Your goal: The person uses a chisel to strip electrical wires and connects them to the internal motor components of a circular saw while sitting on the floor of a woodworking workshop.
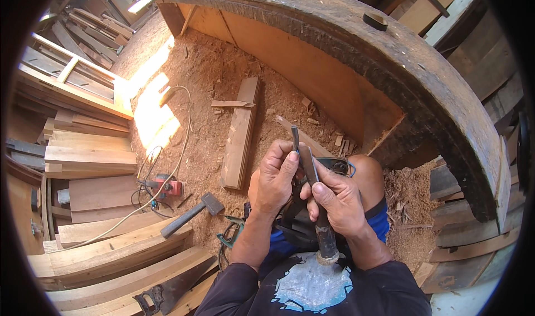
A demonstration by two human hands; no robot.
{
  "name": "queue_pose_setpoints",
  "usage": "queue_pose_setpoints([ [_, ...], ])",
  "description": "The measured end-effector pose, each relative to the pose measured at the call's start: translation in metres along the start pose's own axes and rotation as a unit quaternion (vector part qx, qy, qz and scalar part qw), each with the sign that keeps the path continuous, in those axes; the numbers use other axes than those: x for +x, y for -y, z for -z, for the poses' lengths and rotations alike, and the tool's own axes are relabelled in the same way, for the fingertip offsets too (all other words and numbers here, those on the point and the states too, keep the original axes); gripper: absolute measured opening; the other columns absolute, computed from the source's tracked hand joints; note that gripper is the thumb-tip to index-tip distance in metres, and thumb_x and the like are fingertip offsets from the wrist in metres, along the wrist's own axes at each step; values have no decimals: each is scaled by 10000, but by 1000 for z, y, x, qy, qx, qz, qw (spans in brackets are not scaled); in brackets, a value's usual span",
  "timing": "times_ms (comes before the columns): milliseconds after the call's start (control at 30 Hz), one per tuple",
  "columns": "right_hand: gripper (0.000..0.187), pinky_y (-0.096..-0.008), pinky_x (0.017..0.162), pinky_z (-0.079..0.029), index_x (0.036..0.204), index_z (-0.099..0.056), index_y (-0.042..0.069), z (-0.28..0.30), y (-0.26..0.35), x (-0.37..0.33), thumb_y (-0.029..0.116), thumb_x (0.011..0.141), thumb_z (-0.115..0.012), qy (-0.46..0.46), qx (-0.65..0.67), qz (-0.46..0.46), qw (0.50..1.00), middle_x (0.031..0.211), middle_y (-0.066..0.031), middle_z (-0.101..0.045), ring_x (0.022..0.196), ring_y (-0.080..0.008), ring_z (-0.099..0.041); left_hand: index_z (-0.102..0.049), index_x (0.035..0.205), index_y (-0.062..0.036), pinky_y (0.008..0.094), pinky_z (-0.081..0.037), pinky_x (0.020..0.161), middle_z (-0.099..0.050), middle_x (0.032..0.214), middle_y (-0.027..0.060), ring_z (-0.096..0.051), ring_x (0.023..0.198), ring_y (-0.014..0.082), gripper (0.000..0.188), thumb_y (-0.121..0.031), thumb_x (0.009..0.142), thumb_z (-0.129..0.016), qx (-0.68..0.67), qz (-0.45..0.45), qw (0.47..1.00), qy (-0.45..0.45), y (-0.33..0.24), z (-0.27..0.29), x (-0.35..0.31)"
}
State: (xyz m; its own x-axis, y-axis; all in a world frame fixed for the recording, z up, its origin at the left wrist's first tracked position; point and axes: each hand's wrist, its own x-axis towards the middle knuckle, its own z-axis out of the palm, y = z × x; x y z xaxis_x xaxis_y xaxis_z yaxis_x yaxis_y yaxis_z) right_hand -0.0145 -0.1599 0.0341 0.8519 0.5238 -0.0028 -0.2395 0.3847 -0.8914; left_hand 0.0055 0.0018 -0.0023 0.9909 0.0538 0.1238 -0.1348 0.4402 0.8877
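My right hand (341, 200) is wrapped round a chisel (325, 237). Its dark, worn handle points down toward my chest and its flat blade points up and away from me. Close beside that blade, my left hand (277, 176) pinches a slim dark metal piece (295, 137) between thumb and fingers; its lower part is hidden, so its kind is unclear. Both hands are near each other above my lap. Whether the slim piece touches the chisel blade I cannot tell.
A thick, dark workbench (334, 15) arches across the far right, with a tape roll (375, 21) on it. On the shavings-covered floor lie stacked boards (241, 137), a hammer (212, 204), a red power tool (170, 186) with cords, and a handsaw (181, 285) over planks at lower left.
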Motion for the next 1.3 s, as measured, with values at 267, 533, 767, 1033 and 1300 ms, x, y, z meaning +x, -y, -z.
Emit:
queue_pose_setpoints([
  [267, 538, -196, 545, -492, 1510, -377, 24, -4, -4, -2, 230, 1040, -538, -21, 66, 4, 998, 920, -70, -616, 599, -60, -546, -579, 1131, -15, 206, -470, 703, -625, 917, 0, -546, 795, 36, 144, -99, 1038, -508, 112, -43, 993, -2, -7, -8, 0],
  [533, 520, -213, 535, -489, 1491, -404, 28, -15, -4, 0, 242, 1038, -543, -38, 118, 15, 992, 901, -58, -589, 583, -59, -499, -598, 1146, 4, 252, -496, 775, -634, 936, 33, -587, 846, 95, 174, -60, 1015, -503, 197, -84, 977, -24, -7, -9, 1],
  [767, 517, -211, 549, -489, 1525, -362, 52, -12, -2, -1, 199, 1054, -514, -27, 130, 12, 991, 907, -48, -593, 599, -56, -507, -619, 1120, 6, 275, -509, 738, -646, 913, 60, -611, 814, 125, 174, -37, 990, -511, 225, -100, 969, -9, -14, -11, 2],
  [1033, 372, -195, 492, -450, 1341, -494, -2, 9, 59, -3, 185, 1026, -560, -175, 100, 237, 950, 876, -39, -581, 554, -39, -500, -587, 1135, -39, 235, -487, 686, -611, 859, 4, -576, 748, 80, 174, -138, 1045, -476, 197, 17, 979, -45, -4, 8, -15],
  [1300, 403, -268, 681, -518, 1223, -548, -43, 6, 13, 33, 94, 887, -724, -112, -254, 124, 953, 944, -117, -702, 741, -107, -622, -597, 1122, 17, 253, -489, 821, -649, 976, 60, -596, 897, 99, 168, -103, 1019, -541, 82, -48, 995, -17, -13, -9, -4],
])
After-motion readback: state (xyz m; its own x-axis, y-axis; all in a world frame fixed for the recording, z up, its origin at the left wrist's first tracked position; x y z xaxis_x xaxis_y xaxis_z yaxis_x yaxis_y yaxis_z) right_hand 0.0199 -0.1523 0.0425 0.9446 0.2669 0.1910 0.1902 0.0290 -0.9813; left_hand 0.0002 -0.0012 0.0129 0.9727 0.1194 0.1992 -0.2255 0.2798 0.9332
